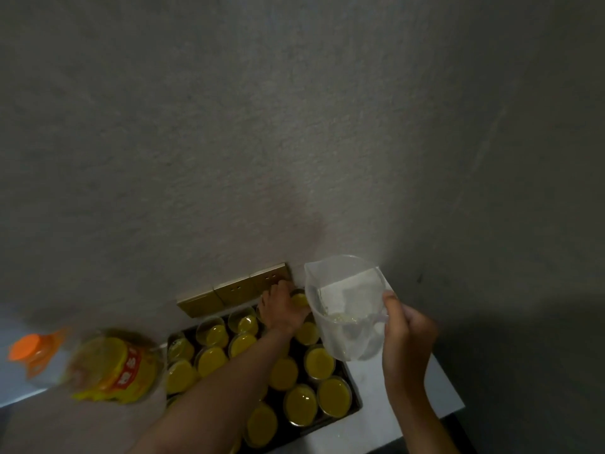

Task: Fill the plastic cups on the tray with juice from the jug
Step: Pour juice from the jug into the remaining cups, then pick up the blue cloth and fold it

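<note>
Jug (347, 309), head view: nearly empty, held upright and lifted above the tray's (355, 408) right side, right hand (407, 339) curled round its handle. Target cup (299, 299) sits in the far corner by the wall sockets (235, 291), just left of the jug; left hand (283, 309) grips it. Remaining cups look full, so judged near completion. Spout faces left, toward that cup.

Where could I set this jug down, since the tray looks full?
Bare white counter lies right of the tray, under the right hand holding the jug. The tray is crowded with filled cups; the left hand reaches to its far corner.
</note>
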Demonstrator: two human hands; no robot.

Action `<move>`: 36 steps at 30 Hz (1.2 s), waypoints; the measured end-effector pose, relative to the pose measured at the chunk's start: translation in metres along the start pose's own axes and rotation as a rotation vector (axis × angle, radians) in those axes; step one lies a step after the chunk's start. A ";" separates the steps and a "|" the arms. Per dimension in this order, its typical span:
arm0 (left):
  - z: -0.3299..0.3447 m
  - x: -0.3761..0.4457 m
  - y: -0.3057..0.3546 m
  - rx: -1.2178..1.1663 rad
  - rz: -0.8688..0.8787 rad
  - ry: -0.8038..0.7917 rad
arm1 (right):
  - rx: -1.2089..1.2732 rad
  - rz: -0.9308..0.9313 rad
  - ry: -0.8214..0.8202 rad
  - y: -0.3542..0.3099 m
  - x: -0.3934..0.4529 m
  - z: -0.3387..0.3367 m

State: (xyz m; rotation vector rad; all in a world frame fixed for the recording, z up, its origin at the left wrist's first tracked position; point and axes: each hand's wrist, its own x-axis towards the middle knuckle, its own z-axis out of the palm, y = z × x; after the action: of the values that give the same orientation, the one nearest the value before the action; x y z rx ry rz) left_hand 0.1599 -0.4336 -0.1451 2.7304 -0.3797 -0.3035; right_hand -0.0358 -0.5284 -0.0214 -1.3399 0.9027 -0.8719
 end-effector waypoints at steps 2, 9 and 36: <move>-0.009 -0.006 -0.005 -0.056 0.018 0.023 | 0.029 0.030 0.011 -0.001 -0.006 0.003; -0.038 -0.028 -0.043 -0.180 0.083 0.098 | 0.050 0.034 -0.056 -0.012 -0.042 0.027; -0.168 -0.209 -0.258 -0.886 0.232 0.112 | 0.022 0.027 -0.479 0.007 -0.238 0.160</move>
State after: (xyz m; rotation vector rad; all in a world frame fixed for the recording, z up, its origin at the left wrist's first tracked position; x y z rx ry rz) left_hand 0.0637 -0.0853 -0.0580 1.8085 -0.4020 -0.1880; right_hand 0.0129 -0.2452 -0.0163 -1.4307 0.5333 -0.5030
